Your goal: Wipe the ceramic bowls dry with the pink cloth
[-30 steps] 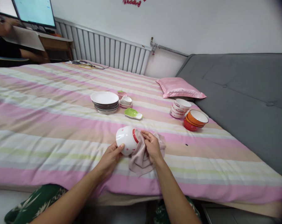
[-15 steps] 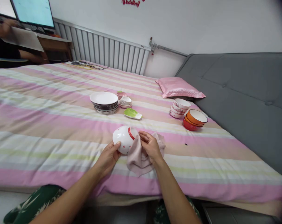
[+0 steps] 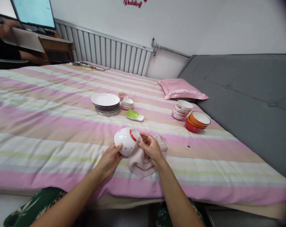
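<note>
A white bowl (image 3: 124, 141) with small red marks and a red ring at its foot is tipped on its side above the bed. My left hand (image 3: 111, 159) grips its near left side, thumb on the outer wall. In my right hand (image 3: 152, 147) is a pale pink cloth (image 3: 141, 162), pressed against the bowl's foot. The cloth hangs down over the striped sheet and spreads out behind my wrist. Part of the bowl's right side is hidden by the cloth.
Beyond my hands stand a plate stack (image 3: 106, 100), small dishes (image 3: 127, 102) and a green-and-white dish (image 3: 134, 115). To the right are patterned bowls (image 3: 181, 111), orange and red bowls (image 3: 197, 121) and a pink pillow (image 3: 182, 88). A person (image 3: 3, 34) sits at a desk far left.
The thumb of my right hand has shifted slightly left over the cloth. The bowl has turned a little, its red marks changing position; my left hand stays in place.
</note>
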Tool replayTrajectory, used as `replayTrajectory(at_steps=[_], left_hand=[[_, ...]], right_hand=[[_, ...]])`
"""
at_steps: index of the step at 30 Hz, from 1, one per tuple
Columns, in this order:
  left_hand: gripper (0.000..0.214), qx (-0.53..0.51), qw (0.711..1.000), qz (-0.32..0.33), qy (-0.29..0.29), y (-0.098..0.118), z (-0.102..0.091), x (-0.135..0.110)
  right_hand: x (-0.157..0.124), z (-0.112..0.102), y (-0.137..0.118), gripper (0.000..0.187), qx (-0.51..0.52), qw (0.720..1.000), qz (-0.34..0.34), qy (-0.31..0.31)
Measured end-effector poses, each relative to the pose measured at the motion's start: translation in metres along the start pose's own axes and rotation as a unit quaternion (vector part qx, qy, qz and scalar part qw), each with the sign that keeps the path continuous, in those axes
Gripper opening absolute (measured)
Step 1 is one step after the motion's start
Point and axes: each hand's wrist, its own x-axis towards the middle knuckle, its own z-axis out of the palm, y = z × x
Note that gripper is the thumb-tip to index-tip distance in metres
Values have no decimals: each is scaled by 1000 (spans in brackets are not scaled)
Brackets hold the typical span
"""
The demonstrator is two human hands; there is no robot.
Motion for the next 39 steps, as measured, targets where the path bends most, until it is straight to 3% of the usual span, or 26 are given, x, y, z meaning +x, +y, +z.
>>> replayTrajectory(at_steps=[6, 11, 22, 25, 30, 39], left_hand=[[44, 15, 1000, 2, 2, 1, 4, -1], [34, 27, 1000, 1, 4, -2, 4, -3], [38, 62, 998, 5, -19, -9, 8, -9], [40, 97, 994, 10, -40, -11, 8, -12], [39, 180, 983, 26, -27, -17, 10, -14], [31, 295, 948, 97, -68, -22, 16, -20]], right_hand=[[1, 0, 5, 53, 12, 1000, 16, 14], [-1, 5, 2, 56, 20, 1000, 6, 5], [-11, 23, 4, 58, -50, 994, -51, 81], [-12, 28, 6, 54, -78, 989, -74, 106], [-14, 33, 8, 47, -96, 980, -82, 151], [-15, 36, 12, 40, -17, 981, -42, 189]])
